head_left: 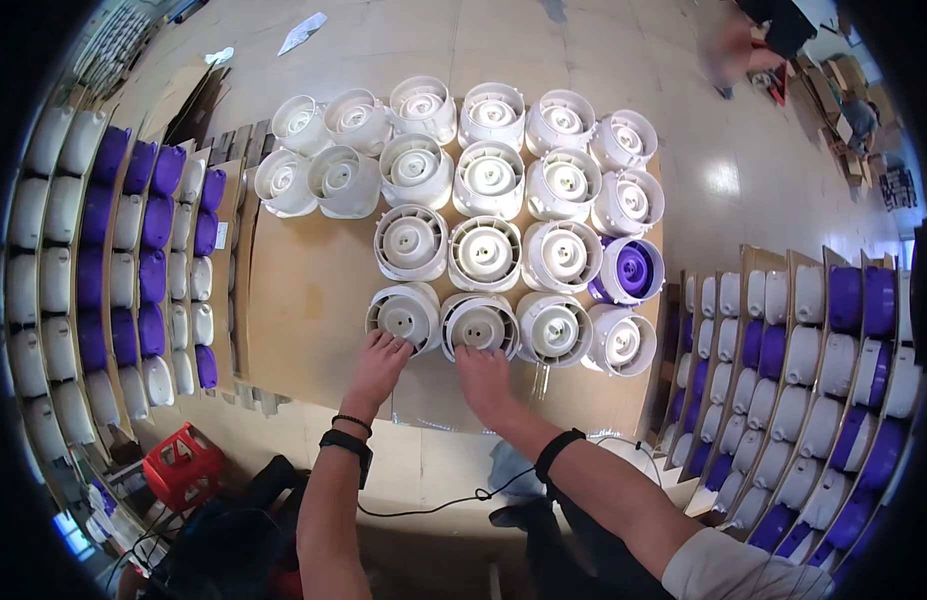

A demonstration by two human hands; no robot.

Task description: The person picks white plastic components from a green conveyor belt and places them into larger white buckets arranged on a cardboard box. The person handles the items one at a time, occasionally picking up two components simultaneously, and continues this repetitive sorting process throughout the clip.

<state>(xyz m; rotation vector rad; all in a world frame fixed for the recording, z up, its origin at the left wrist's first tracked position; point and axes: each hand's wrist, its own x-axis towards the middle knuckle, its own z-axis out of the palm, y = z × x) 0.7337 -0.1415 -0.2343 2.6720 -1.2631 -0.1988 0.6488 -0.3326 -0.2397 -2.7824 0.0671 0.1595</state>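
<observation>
Rows of white round plastic housings with ringed hubs stand on a brown cardboard sheet. My left hand (382,362) is closed on the near rim of the leftmost housing in the front row (406,314). Beside it, my right hand (482,372) hooks its fingers over the near rim of a second white housing (479,325); the fingertips are partly hidden inside. Just right of that stands another white housing (555,328), touched by neither hand. One purple-hubbed housing (632,270) sits in the right column.
Stacks of white and purple housings between cardboard layers rise at the left (106,260) and right (794,370). Bare cardboard sheet (309,290) shows on the left. A red plastic stool (184,467) stands low left, and a black cable (424,513) hangs near my arms. Another person (732,50) is far right.
</observation>
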